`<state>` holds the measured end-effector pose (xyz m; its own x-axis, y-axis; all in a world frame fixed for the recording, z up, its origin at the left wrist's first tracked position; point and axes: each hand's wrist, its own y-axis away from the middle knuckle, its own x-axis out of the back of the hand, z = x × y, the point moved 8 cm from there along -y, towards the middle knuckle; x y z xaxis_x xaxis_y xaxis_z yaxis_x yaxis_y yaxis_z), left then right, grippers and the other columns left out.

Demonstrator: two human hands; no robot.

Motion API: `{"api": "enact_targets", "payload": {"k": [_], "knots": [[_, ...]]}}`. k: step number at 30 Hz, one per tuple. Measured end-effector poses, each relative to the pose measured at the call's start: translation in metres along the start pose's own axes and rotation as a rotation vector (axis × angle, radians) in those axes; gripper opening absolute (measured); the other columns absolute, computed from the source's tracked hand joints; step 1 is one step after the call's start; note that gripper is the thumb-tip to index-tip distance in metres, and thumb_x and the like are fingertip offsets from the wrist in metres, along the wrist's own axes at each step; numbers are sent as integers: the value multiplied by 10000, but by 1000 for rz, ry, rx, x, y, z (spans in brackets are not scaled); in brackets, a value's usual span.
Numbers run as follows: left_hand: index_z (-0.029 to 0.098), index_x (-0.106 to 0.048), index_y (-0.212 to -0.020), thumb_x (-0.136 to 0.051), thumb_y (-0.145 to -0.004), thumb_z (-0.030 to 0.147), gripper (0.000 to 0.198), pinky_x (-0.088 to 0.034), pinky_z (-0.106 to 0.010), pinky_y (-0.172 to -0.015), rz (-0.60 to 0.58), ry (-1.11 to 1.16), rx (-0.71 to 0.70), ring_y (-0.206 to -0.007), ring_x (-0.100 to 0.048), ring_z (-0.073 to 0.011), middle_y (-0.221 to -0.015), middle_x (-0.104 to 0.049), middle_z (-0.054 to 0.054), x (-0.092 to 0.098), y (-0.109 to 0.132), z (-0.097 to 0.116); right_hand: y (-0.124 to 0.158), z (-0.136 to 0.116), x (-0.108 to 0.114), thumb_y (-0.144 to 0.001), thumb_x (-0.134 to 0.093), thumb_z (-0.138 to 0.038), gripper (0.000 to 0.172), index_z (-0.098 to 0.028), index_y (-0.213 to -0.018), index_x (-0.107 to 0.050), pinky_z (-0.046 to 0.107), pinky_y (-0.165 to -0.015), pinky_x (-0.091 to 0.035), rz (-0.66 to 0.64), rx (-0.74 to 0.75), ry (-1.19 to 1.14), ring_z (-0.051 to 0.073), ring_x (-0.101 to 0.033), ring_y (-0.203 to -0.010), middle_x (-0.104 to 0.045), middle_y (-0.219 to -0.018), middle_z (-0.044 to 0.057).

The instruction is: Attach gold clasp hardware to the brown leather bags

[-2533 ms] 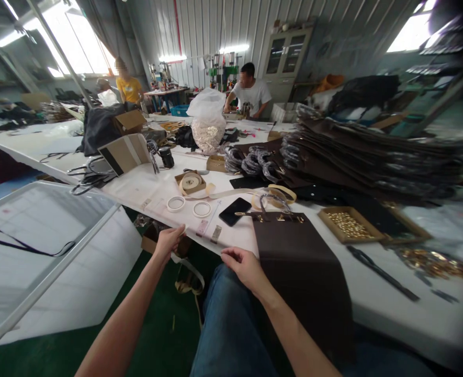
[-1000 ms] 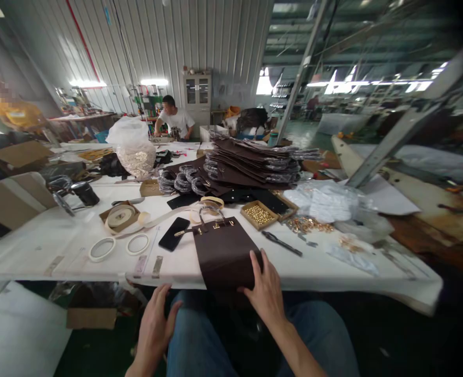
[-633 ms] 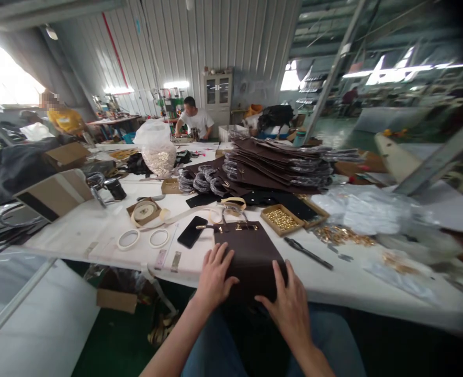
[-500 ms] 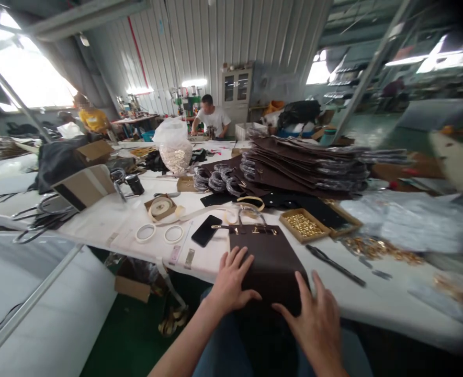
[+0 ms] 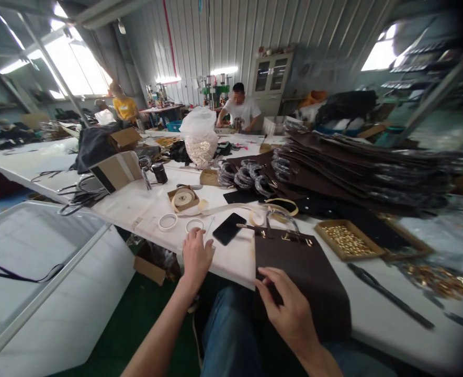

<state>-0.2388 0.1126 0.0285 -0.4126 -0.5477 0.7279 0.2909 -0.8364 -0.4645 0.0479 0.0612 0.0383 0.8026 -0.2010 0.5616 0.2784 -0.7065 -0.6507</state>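
A dark brown handbag (image 5: 297,256) with wrapped handles and gold fittings lies at the table's front edge, partly over my lap. My right hand (image 5: 288,303) is at its left side, thumb and index finger closed on the bag's edge. Farther left, my left hand (image 5: 195,256) is down at the table edge with its fingers curled. Whatever lies under those fingers is hidden. Just beyond them are a white tape ring (image 5: 194,225) and a thin white stick (image 5: 209,228). A black phone (image 5: 229,229) lies between my left hand and the bag.
Another tape ring (image 5: 167,222) and a boxed tape roll (image 5: 184,198) lie at left. Right of the bag are a box of gold studs (image 5: 347,238) and a dark strap (image 5: 390,296). Brown panels (image 5: 357,167) are stacked behind. A co-worker (image 5: 241,110) sits across the table.
My left hand has left the bag and moved left to the table edge. My right hand has gone from the bag's right side to its left edge. The view has turned left.
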Motion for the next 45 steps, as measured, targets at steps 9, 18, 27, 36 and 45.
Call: {"api": "enact_targets", "payload": {"k": [9,18,27,36,45], "knots": [[176,-740,-1059,-634,-1085,213,115,-414,-493,-1036,-321,-369,-4,-1205,-671,-367,-1229,-752,-192,-43,-63,-50,7,0,4,-1140,-693,-229,227,-290,-1351,-751,405,-936,-680,-77,-61,-98,250,-782,-995,-776,-1271,97],[236,-637,-1121,-491,-1169,237,153,-434,-472,-1001,-134,-17,-148,-1154,-682,-332,-1159,-731,-116,19,-14,-8,-48,-8,28,-1140,-697,-283,170,-273,-1287,-782,384,-884,-665,-73,-149,-259,252,-772,-934,-795,-1160,90],[264,-639,-1222,-514,-1166,163,171,-425,-457,-1041,-236,234,-430,-1215,-664,-294,-1237,-729,-82,89,51,65,-125,-31,31,-1083,-788,-204,365,-253,-1444,-770,449,-1236,-565,-271,97,-438,290,-722,-1394,-778,-1463,117],[267,-644,-1237,-523,-1153,128,203,-428,-453,-1051,-293,293,-520,-1212,-672,-285,-1240,-734,-80,92,61,93,-130,-34,39,-1108,-763,-221,247,-227,-1349,-819,375,-1096,-610,-400,170,-466,251,-791,-1204,-849,-1293,95],[288,-671,-1218,-528,-1160,187,185,-452,-497,-1053,-320,321,-499,-1196,-679,-305,-1248,-754,-97,84,64,95,-131,-30,45,-1148,-672,-193,176,-219,-1191,-841,354,-1024,-633,-448,193,-461,222,-812,-1084,-862,-1182,79]]}}
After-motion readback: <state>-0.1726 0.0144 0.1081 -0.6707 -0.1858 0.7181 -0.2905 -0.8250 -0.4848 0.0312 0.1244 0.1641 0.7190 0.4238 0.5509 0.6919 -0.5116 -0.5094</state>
